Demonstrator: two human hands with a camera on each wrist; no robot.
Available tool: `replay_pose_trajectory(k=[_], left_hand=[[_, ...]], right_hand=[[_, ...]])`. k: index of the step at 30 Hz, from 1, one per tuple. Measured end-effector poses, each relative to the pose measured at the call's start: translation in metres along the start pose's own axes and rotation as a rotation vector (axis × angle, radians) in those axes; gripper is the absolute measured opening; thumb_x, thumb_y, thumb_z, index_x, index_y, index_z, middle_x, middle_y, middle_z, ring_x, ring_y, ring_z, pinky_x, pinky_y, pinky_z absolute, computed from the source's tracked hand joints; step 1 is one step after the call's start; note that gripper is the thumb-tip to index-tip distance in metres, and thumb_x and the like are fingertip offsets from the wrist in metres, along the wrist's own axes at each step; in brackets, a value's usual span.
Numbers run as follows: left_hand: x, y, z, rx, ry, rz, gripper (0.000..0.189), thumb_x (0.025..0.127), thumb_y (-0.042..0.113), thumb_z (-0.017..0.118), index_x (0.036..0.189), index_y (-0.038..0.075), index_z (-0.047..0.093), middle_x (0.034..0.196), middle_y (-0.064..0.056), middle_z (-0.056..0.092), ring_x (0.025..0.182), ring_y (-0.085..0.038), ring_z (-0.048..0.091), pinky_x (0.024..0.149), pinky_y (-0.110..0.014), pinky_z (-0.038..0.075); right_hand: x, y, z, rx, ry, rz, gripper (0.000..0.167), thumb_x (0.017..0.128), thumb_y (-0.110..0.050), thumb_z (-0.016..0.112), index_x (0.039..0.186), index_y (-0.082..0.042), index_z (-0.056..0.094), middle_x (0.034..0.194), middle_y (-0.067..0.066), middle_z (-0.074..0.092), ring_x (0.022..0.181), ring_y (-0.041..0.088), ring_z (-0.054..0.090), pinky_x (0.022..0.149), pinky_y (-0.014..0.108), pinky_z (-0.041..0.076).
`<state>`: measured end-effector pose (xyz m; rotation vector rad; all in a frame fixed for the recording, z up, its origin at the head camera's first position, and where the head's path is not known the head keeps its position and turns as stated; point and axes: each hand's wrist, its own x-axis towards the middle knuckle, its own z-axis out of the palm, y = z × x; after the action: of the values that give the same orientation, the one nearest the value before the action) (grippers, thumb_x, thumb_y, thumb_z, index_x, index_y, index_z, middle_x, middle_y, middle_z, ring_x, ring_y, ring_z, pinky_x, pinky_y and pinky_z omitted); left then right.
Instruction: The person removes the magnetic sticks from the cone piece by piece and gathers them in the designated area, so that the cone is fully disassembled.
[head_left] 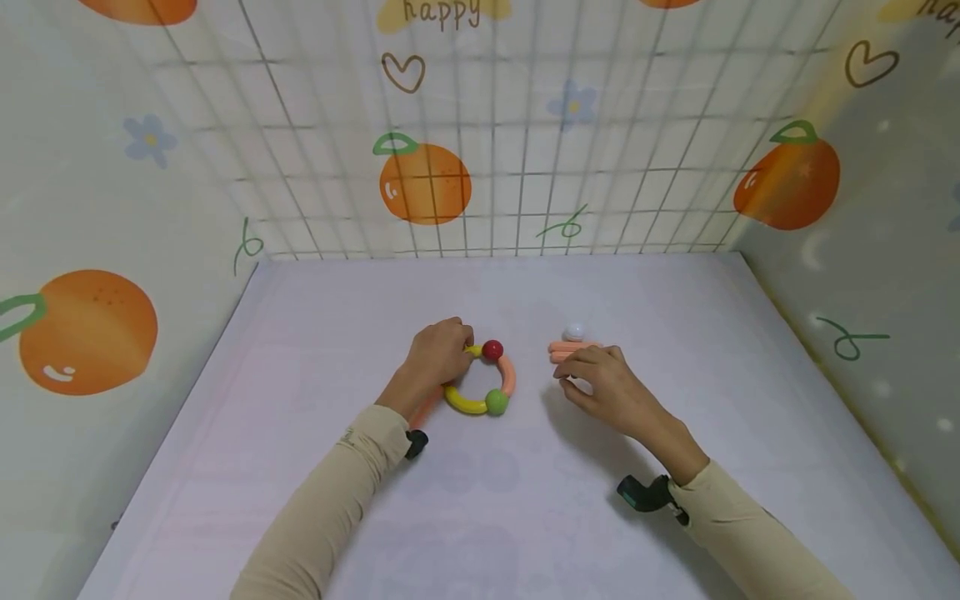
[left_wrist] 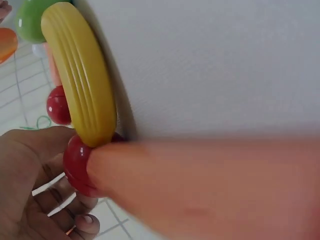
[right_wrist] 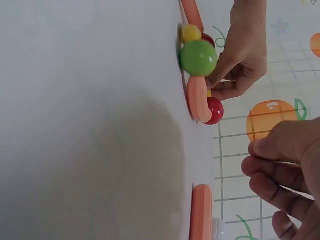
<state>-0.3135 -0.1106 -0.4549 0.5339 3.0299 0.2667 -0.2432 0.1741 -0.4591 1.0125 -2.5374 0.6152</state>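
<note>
A toy ring made of yellow [head_left: 467,406] and salmon [head_left: 508,377] curved pieces, joined by a red ball [head_left: 492,350] and a green ball [head_left: 497,402], lies on the table. My left hand [head_left: 438,350] grips its far left side by a yellow piece, partly hiding it. In the left wrist view another red ball [left_wrist: 77,170] joins a yellow curved piece [left_wrist: 82,75] to a straight salmon rod [left_wrist: 215,185]. My right hand [head_left: 611,390] hovers over the table with loosely bent fingers and nothing in them. Just beyond it lie ribbed salmon pieces [head_left: 562,352] and a white ball [head_left: 575,332].
A pale cloth covers the table [head_left: 465,517]. Behind it stands a wire grid [head_left: 525,179] with a printed orange-pattern sheet, and side walls rise left and right. A black wrist camera [head_left: 643,493] sits below my right wrist.
</note>
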Motion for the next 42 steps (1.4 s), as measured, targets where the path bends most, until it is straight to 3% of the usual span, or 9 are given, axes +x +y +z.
replay_pose_trajectory(k=[5, 12, 20, 24, 27, 30, 35, 38, 42], left_hand=[[-0.004, 0.001, -0.005, -0.034, -0.015, -0.078, 0.013, 0.091, 0.021, 0.069, 0.098, 0.01, 0.073, 0.088, -0.001, 0.057, 0.075, -0.02, 0.056, 0.063, -0.031, 0.05], [-0.008, 0.002, -0.006, -0.064, 0.008, -0.115, 0.01, 0.091, 0.018, 0.068, 0.093, 0.008, 0.071, 0.088, -0.003, 0.057, 0.072, -0.021, 0.057, 0.058, -0.03, 0.05], [-0.002, -0.002, -0.008, -0.102, 0.074, -0.201, 0.003, 0.078, 0.007, 0.062, 0.078, 0.006, 0.065, 0.076, -0.004, 0.059, 0.065, -0.022, 0.056, 0.05, -0.03, 0.044], [-0.001, -0.004, -0.012, -0.112, 0.067, -0.233, 0.007, 0.084, 0.01, 0.065, 0.085, 0.004, 0.067, 0.078, -0.008, 0.063, 0.067, -0.023, 0.057, 0.052, -0.031, 0.045], [-0.004, -0.007, -0.014, -0.084, 0.062, -0.178, 0.017, 0.09, 0.015, 0.068, 0.104, 0.005, 0.071, 0.093, -0.007, 0.066, 0.075, -0.022, 0.059, 0.059, -0.032, 0.051], [-0.009, -0.011, -0.019, -0.063, 0.054, -0.033, 0.022, 0.094, 0.013, 0.068, 0.116, 0.012, 0.073, 0.11, -0.003, 0.066, 0.091, -0.021, 0.062, 0.073, -0.035, 0.054], [-0.019, -0.021, -0.03, -0.037, -0.037, 0.179, 0.026, 0.091, 0.001, 0.069, 0.108, 0.018, 0.078, 0.124, 0.002, 0.066, 0.114, -0.023, 0.059, 0.09, -0.041, 0.052], [-0.024, -0.026, -0.031, 0.029, -0.075, 0.239, 0.023, 0.088, 0.003, 0.076, 0.105, 0.018, 0.079, 0.122, 0.002, 0.068, 0.113, -0.022, 0.06, 0.092, -0.041, 0.052], [-0.029, -0.033, -0.024, 0.059, -0.047, 0.293, 0.018, 0.085, 0.009, 0.08, 0.102, 0.016, 0.079, 0.114, 0.004, 0.071, 0.106, -0.019, 0.063, 0.088, -0.037, 0.053]], right_hand=[[0.0, -0.002, 0.0, 0.001, 0.019, -0.023, 0.013, 0.083, -0.002, 0.078, 0.094, -0.009, 0.075, 0.098, 0.0, 0.072, 0.099, 0.022, 0.063, 0.079, 0.044, 0.039], [0.001, -0.006, -0.001, 0.01, 0.014, -0.034, 0.013, 0.082, -0.003, 0.079, 0.092, -0.01, 0.075, 0.098, 0.0, 0.072, 0.101, 0.021, 0.063, 0.078, 0.041, 0.037], [0.002, -0.009, -0.003, 0.004, -0.001, -0.015, 0.013, 0.083, -0.002, 0.079, 0.092, -0.01, 0.075, 0.096, -0.001, 0.071, 0.1, 0.021, 0.063, 0.082, 0.046, 0.039], [0.001, -0.011, -0.002, -0.005, 0.001, -0.024, 0.013, 0.082, -0.003, 0.081, 0.091, -0.01, 0.075, 0.094, -0.001, 0.071, 0.1, 0.021, 0.062, 0.083, 0.047, 0.039], [0.001, -0.012, -0.001, -0.015, 0.006, -0.046, 0.013, 0.082, -0.003, 0.08, 0.09, -0.011, 0.075, 0.095, -0.001, 0.071, 0.102, 0.022, 0.062, 0.082, 0.048, 0.039], [0.001, -0.014, -0.002, -0.017, 0.018, -0.057, 0.013, 0.082, -0.004, 0.081, 0.091, -0.011, 0.075, 0.096, 0.0, 0.071, 0.102, 0.023, 0.063, 0.081, 0.048, 0.039], [0.001, -0.015, -0.007, -0.01, 0.021, -0.043, 0.015, 0.081, -0.003, 0.081, 0.091, -0.013, 0.075, 0.096, -0.002, 0.071, 0.102, 0.021, 0.062, 0.08, 0.045, 0.039], [0.001, -0.015, -0.007, -0.001, 0.015, -0.044, 0.016, 0.082, -0.003, 0.081, 0.091, -0.014, 0.075, 0.096, -0.002, 0.071, 0.102, 0.021, 0.062, 0.08, 0.044, 0.039], [0.001, -0.015, -0.006, 0.013, 0.018, -0.054, 0.015, 0.082, -0.004, 0.081, 0.092, -0.014, 0.074, 0.097, -0.002, 0.071, 0.102, 0.021, 0.062, 0.081, 0.044, 0.039]])
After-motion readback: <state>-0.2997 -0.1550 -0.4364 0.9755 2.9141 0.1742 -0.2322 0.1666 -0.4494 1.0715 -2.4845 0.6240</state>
